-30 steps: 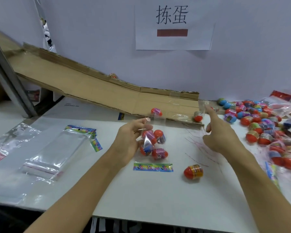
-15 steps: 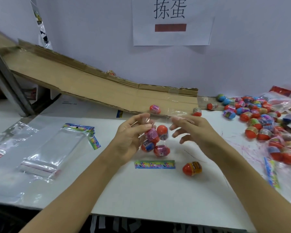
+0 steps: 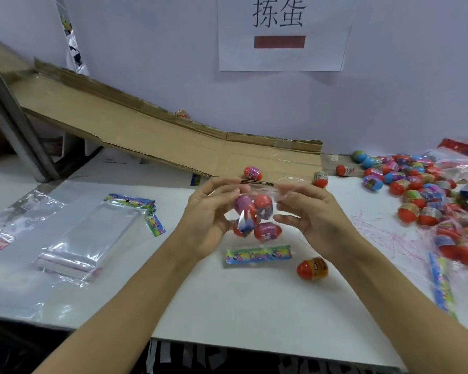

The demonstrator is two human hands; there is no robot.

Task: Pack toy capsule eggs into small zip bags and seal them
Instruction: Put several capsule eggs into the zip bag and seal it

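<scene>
Since a second ago my right hand (image 3: 312, 214) has come back from pointing at the far edge of the cardboard and joined my left hand (image 3: 208, 214) at the top of the small clear plastic zip bag (image 3: 257, 209), which now hangs higher above the white table (image 3: 227, 300). The loose eggs and the paper strips lie where they did.

Inside the bag I count four red-and-pink toy capsule eggs (image 3: 265, 230), bunched together in its lower part. One red-and-orange capsule egg (image 3: 312, 268) lies alone on the table in front of my right wrist. Two more single eggs sit at the low end of the brown cardboard ramp (image 3: 152, 136), and a third lies just beyond its right edge. The heap of mixed red, blue and purple eggs (image 3: 422, 195) at the far right is too crowded to count. One colourful printed header card (image 3: 258, 256) lies flat below the bag. A stack of empty clear bags (image 3: 92, 236) rests to the left.

Both hands are narrowly closed: each thumb and forefinger pinch the bag's top edge from its own side, the other fingers loosely curled. The bag's mouth is blurred, so I cannot tell whether the zip is pressed together.
</scene>
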